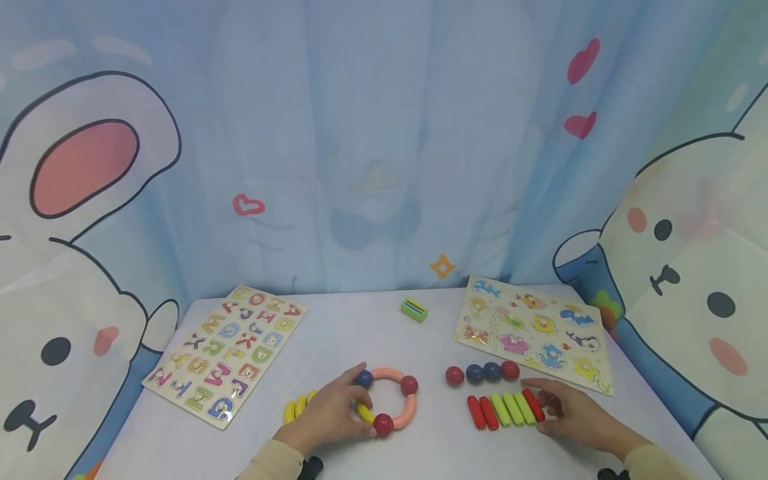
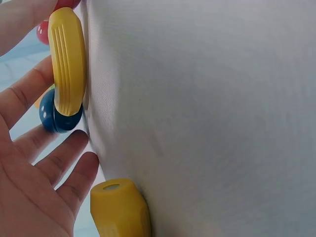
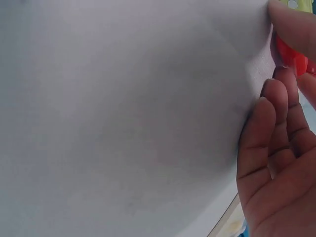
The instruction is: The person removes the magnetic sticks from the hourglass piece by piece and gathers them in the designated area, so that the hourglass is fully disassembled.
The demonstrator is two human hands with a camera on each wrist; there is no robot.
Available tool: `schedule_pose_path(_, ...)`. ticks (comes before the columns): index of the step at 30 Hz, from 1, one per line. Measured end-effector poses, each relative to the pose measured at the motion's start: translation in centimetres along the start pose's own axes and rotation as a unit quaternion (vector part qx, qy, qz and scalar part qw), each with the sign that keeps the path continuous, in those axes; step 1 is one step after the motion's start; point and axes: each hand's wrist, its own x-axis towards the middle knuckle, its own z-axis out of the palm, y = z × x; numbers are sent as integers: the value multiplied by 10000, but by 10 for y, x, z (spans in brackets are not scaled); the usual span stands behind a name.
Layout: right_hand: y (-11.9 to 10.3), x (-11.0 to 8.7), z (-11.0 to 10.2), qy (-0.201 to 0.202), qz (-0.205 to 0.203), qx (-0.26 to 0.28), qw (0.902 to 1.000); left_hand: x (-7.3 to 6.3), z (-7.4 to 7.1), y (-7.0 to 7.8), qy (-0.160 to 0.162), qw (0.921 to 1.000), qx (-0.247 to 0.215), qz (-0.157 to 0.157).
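A ring of pink curved pieces, red beads, a blue bead and a yellow curved piece lies on the table. My left hand holds the ring's left side, thumb at the lower red bead and fingers by the yellow piece and blue bead. More yellow pieces lie beside that hand, partly hidden. At the right end of a row of red and green sticks, my right hand pinches a red stick between thumb and finger.
Red and blue beads form a line above the sticks. An alphabet puzzle board lies at left, an animal puzzle board at back right. A green block with coloured stripes sits near the back edge, before a printed curtain.
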Motion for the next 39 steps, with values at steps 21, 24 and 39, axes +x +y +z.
schedule_pose_path(21,-183,25,95,-1167,-2102,203,9705,0,-1,-5,249,9994,222,35)
schedule_pose_path(24,-195,30,116,-1197,-2225,-70,9675,0,-1,-5,284,9992,255,105)
schedule_pose_path(39,-197,34,135,-908,-2188,-1013,9662,-2,-3,-8,164,9996,-45,226)
